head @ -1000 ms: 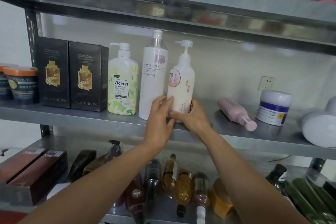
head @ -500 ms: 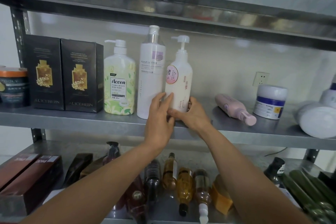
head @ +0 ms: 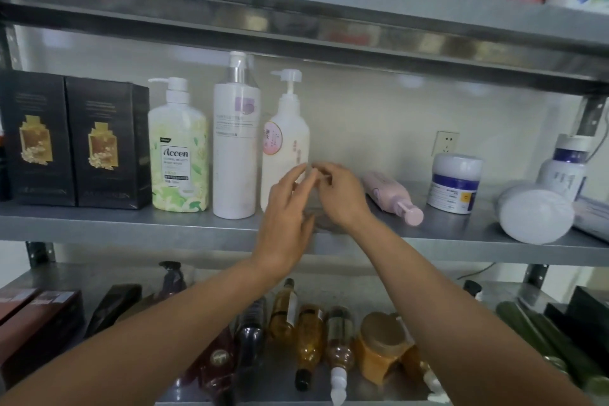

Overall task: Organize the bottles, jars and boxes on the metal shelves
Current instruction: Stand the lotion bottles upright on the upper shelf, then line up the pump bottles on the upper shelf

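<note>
At far left of the middle grey metal shelf [head: 131, 224]: a tall black cardboard box with gold print [head: 33, 138] and a second black box [head: 105, 141] of the same kind, both upright, touching side by side. Just beside them, upright: a green-and-white flowered plastic pump bottle [head: 179, 148], marked "Accen". Next to it, very close: a tall white cylinder bottle with silver collar [head: 235, 148], the highest in the row. Then a white plastic pump bottle with round pink label [head: 286, 141], upright on the same shelf, just beside the tall one, pump head turned to the left.

In front of the lower part of this last bottle: the left hand [head: 286, 207], fingers stretched and loose, grasping nothing. Blurred; impossible to tell about contact with the bottle. Just to the right: the right hand [head: 342, 197], fingers lightly bent, released, with nothing visible inside; fingertips of both hands very near each other. Below the forearms, on the lower metal shelf [head: 82, 277]: several amber glass bottles [head: 309, 339] lying on their sides.

Further right on the middle shelf: a pale pink plastic bottle [head: 392, 196] lying on its side, cap toward the front. Then a round white jar with blue label [head: 456, 183], upright, apart from the pink one. At the right end: a big white rounded container [head: 535, 212] lying down, and behind it a white bottle with blue label [head: 565, 168], upright.
</note>
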